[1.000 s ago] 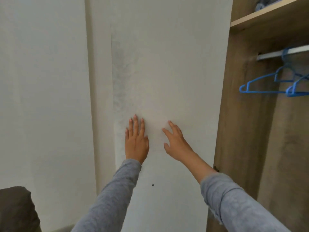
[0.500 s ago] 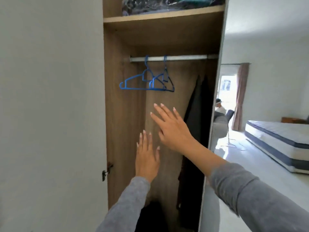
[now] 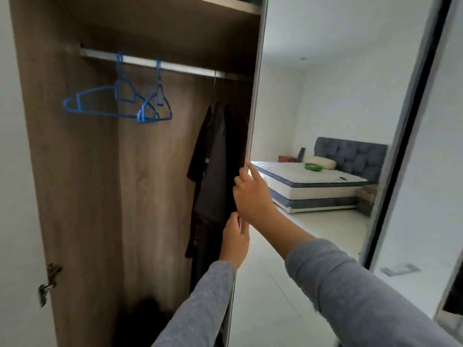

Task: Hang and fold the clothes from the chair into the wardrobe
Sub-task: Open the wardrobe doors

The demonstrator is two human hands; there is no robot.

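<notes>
The wardrobe (image 3: 150, 184) stands open in front of me. Two empty blue hangers (image 3: 100, 106) hang from its metal rail (image 3: 180, 68). Dark clothes (image 3: 213, 171) hang at the right end of the rail. My right hand (image 3: 253, 194) grips the left edge of the mirrored door (image 3: 313, 96), fingers curled behind it and one finger pointing up along it. Just below, my left hand (image 3: 235, 239) holds the same edge. Neither the chair nor its clothes are in view.
A white panel with a metal latch (image 3: 47, 289) borders the wardrobe on the left. A shelf (image 3: 225, 6) runs above the rail. Something dark (image 3: 142, 319) lies on the wardrobe floor. The mirror reflects a bed (image 3: 313, 179) and pale floor.
Both hands have left the flat white panel, crossed the open wardrobe and taken hold of the mirrored door's edge. My view has swung to the right.
</notes>
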